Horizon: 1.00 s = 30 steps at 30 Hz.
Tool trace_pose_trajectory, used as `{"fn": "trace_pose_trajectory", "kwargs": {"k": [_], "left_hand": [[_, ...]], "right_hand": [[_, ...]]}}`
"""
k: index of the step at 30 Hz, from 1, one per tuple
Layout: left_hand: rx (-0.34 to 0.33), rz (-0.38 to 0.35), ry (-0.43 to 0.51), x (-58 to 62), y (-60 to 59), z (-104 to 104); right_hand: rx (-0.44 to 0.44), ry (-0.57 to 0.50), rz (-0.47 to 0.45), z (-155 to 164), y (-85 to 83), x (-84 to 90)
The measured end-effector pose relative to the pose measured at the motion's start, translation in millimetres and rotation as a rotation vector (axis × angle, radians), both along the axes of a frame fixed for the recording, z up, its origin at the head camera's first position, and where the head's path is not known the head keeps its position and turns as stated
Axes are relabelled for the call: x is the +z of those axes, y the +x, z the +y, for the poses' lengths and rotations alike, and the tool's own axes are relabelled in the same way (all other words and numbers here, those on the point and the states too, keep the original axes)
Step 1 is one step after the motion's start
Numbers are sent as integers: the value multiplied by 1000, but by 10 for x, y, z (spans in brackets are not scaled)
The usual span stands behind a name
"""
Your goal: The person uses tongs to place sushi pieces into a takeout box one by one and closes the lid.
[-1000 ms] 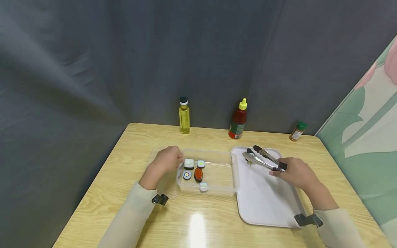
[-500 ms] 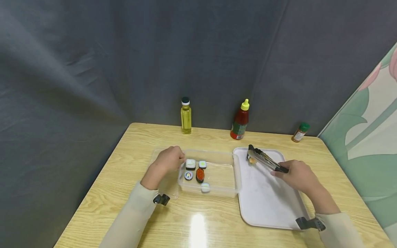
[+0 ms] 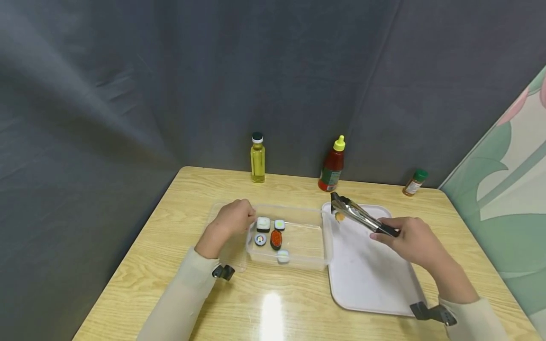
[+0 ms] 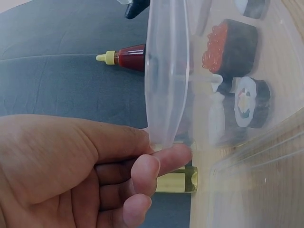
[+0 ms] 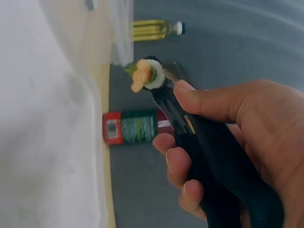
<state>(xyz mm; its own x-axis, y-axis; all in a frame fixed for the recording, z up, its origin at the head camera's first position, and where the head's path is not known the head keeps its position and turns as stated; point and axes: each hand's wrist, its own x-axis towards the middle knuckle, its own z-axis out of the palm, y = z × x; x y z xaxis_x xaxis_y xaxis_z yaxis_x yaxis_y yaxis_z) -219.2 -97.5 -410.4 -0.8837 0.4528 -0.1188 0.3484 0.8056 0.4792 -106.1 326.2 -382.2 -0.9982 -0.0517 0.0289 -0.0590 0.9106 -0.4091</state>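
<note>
At the left end of a clear plastic container, my left hand pinches the rim between thumb and forefinger, as the left wrist view of the container wall confirms. Several sushi pieces lie inside, among them one topped with red roe and a round roll. My right hand grips black-handled metal tongs. Their tips clasp a sushi roll with orange topping, held above the far left corner of the white tray, close to the container's right end.
A clear flat lid lies left of the container, partly under my left arm. Along the back stand an oil bottle, a red sauce bottle and a green-capped spice jar. A dark curtain hangs behind the table.
The tongs have closed on the orange-topped sushi roll, lifted it from the tray and shifted left toward the container. My left hand stays at the container's rim.
</note>
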Motion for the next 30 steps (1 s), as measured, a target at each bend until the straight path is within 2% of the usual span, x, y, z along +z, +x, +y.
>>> {"fn": "trace_pose_trajectory", "kwargs": {"k": [3, 7, 13, 20, 30], "left_hand": [[-2, 4, -6, 8, 2, 1], [0, 7, -14, 20, 10, 0], [-1, 0, -19, 35, 15, 12], [-7, 18, -24, 26, 17, 24], [3, 23, -43, 30, 14, 35]], "right_hand": [[38, -27, -14, -100, 41, 50], [135, -42, -22, -250, 63, 78], [293, -16, -15, -443, 3, 71], [399, 105, 4, -674, -130, 74], [435, 305, -43, -993, -200, 87]]}}
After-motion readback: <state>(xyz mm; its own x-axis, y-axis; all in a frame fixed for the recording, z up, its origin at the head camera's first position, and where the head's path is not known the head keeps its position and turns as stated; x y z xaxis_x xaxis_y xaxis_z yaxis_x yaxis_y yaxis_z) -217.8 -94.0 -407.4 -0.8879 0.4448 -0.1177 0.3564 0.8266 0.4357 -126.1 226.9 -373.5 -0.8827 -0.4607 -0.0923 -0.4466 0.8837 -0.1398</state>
